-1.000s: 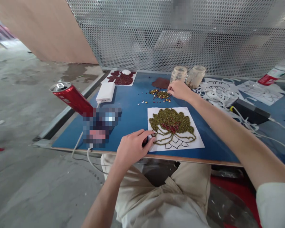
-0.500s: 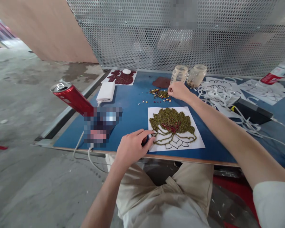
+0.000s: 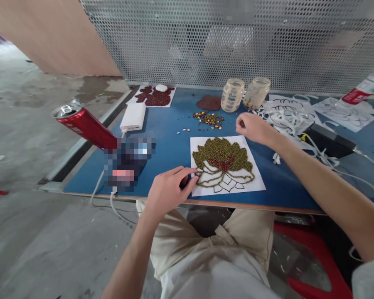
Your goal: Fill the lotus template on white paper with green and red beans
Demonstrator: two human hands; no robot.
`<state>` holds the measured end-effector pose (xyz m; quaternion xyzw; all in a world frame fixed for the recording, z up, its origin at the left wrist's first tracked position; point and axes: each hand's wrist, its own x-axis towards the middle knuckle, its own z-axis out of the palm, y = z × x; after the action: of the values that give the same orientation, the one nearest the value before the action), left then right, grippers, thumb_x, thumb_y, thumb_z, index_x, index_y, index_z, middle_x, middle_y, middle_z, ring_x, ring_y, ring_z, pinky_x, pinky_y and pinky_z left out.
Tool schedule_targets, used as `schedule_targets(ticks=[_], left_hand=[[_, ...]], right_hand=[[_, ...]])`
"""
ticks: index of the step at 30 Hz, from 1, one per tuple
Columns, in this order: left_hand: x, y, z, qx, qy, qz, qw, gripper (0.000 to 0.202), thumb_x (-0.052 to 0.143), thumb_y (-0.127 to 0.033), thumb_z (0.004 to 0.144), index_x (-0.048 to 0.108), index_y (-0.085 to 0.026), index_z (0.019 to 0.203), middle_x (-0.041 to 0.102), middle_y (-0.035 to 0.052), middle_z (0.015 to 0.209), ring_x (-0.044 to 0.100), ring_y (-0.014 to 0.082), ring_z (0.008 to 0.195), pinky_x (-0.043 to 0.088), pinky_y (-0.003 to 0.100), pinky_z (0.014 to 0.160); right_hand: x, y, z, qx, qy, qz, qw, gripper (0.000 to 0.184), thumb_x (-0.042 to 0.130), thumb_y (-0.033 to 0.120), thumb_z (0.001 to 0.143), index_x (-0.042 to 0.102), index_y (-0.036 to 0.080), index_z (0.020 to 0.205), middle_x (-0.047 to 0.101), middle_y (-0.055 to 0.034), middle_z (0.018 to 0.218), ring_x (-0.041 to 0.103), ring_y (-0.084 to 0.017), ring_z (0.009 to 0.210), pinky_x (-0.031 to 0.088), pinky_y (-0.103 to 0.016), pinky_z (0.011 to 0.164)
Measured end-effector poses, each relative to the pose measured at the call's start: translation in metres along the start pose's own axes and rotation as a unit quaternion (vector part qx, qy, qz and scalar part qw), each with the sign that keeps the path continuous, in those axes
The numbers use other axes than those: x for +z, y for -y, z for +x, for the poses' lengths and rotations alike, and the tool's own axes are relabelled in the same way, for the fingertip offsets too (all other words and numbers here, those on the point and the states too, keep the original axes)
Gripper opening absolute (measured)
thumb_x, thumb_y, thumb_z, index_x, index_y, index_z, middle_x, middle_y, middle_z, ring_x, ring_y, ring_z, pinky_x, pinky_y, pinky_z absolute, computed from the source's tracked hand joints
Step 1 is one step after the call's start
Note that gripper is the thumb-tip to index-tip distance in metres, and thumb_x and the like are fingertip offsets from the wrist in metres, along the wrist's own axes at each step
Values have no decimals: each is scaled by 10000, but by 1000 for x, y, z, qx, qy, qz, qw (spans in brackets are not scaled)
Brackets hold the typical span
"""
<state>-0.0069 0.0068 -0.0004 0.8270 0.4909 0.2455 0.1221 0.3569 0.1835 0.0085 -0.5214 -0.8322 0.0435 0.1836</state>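
Touching seed picture (image 3: 224,154) edge: left hand (image 3: 168,187), grip loose; right hand (image 3: 254,128), grip unclear, in gap before jars (image 3: 232,96).

Olive-green flower picture (image 3: 221,148) with red centre (image 3: 226,164), black-outlined white petals (image 3: 240,177), mixed-colour seeds (image 3: 210,119), blue tabletop (image 3: 168,149), red can (image 3: 89,128)

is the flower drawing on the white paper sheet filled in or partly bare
The flower drawing is partly bare: round green and red seeds cover its top; lower petals show white paper.

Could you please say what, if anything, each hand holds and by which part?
Left hand: no visible grip, touching the paper at its left edge. Right hand: cannot be told.
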Motion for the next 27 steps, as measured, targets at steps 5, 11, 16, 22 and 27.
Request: schedule_targets(ticks=[5, 11, 16, 22, 27], left_hand=[[-3, -1, 1, -17, 5, -28, 999, 284, 599, -394, 1086, 833, -239, 1131, 841, 21, 995, 638, 114, 647, 491, 316, 649], [-3, -1, 2, -30, -1, -33, 999, 296, 615, -424, 1069, 830, -235, 1143, 836, 34, 969, 695, 141, 708, 517, 322, 663], [0, 1, 2, -29, -4, -30, 999, 298, 614, -431, 1068, 828, -240, 1149, 829, 38, 951, 726, 160, 761, 538, 328, 689], [0, -2, 2, -32, -1, -21, 999, 244, 625, -395, 1056, 806, -241, 1114, 835, 23, 938, 717, 155, 750, 522, 319, 701], [-21, -14, 33, -22, 8, -31, 999, 192, 635, -349, 1039, 781, -227, 1065, 829, 25, 926, 712, 162, 759, 520, 313, 749]], right_hand=[[-2, -12, -56, 28, 42, 5, 999, 147, 553, 315, 990, 658, 254, 908, 731, -114, 937, 675, -298, 850, 525, -474, 796], [-9, -10, -46, -11, 37, 21, 999, 242, 551, 360, 1038, 754, 258, 954, 786, -131, 1041, 728, -327, 964, 549, -497, 888], [-8, -11, -44, 3, 46, 48, 998, 219, 627, 407, 1005, 783, 261, 954, 797, -111, 979, 730, -315, 890, 548, -491, 847], [-8, -14, -45, 11, 44, 60, 997, 211, 614, 381, 988, 787, 270, 938, 821, -104, 1002, 742, -308, 907, 561, -493, 867], [-18, -21, -49, -2, 33, 75, 997, 254, 569, 384, 1004, 797, 275, 1033, 837, -100, 1062, 755, -320, 942, 564, -519, 904]])
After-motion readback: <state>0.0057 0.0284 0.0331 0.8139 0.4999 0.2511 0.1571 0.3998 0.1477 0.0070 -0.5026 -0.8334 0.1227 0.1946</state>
